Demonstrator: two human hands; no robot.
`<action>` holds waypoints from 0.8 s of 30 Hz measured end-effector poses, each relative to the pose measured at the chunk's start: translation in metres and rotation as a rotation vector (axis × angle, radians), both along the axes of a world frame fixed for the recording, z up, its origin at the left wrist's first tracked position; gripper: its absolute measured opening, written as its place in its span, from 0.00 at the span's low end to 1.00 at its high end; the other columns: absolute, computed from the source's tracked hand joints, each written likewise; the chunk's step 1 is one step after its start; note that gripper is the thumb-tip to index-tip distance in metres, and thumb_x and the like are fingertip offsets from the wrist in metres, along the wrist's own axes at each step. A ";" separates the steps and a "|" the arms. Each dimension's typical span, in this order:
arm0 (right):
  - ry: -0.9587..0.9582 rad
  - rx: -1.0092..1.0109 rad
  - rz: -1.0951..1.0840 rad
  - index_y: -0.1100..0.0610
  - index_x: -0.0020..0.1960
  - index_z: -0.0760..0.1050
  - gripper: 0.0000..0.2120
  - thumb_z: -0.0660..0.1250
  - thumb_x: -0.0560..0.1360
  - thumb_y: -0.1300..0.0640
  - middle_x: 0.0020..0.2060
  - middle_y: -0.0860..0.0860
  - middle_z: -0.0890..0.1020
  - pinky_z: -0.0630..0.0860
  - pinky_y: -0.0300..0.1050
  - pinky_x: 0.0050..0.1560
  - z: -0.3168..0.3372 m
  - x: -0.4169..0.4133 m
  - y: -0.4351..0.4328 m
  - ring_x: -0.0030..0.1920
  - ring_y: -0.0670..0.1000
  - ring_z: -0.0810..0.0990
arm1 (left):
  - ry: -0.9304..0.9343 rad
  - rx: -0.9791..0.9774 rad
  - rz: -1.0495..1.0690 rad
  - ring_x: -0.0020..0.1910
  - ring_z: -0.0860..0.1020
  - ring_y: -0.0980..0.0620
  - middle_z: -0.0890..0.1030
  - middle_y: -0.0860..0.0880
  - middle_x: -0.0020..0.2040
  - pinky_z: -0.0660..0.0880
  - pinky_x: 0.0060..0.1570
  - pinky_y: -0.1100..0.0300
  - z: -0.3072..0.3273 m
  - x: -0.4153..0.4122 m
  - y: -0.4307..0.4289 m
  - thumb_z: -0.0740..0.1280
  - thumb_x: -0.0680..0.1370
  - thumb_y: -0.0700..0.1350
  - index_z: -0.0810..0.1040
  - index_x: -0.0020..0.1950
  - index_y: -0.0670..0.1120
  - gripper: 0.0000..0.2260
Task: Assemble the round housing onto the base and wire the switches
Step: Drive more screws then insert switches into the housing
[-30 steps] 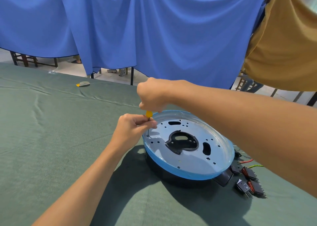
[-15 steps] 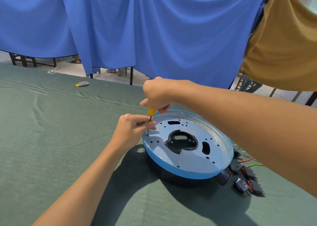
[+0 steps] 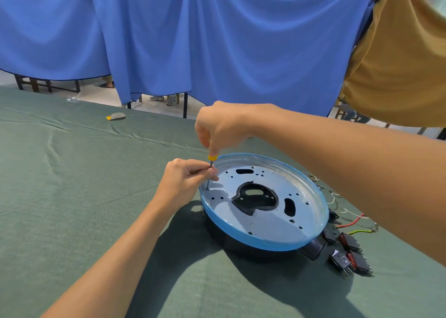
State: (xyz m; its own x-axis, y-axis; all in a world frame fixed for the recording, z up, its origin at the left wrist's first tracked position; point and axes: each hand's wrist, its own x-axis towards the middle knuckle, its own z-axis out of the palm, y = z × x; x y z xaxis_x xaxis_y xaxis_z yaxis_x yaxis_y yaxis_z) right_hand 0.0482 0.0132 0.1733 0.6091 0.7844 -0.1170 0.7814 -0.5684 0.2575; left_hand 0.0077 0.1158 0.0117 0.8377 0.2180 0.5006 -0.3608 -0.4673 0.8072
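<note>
Round housing; right hand tight around screwdriver handle, left hand tight on its shaft.

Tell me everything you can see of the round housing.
The round housing is a shallow circular pan, pale grey metal by its look, its raised rim wrapped in blue film. Its floor has many small holes, some oblong slots and a large central cutout showing black plastic beneath. It sits on a black base on green cloth. A screwdriver stands in a hole near its left edge, shaft pinched by the left hand, handle gripped by the right hand.
</note>
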 end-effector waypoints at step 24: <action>0.014 0.017 0.004 0.58 0.43 0.80 0.12 0.70 0.74 0.49 0.30 0.51 0.82 0.75 0.39 0.29 -0.006 0.014 -0.010 0.32 0.46 0.80 | 0.035 0.038 -0.012 0.41 0.82 0.59 0.86 0.52 0.39 0.78 0.45 0.59 0.003 -0.001 -0.001 0.71 0.77 0.40 0.87 0.45 0.44 0.05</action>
State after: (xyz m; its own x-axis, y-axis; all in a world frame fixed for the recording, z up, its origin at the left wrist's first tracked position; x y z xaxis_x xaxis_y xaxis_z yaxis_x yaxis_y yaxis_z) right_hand 0.0626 0.0032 0.1672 0.6044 0.7888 -0.1121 0.7872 -0.5695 0.2367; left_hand 0.0071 0.1146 0.0145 0.8576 0.1889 0.4784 -0.3383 -0.4934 0.8013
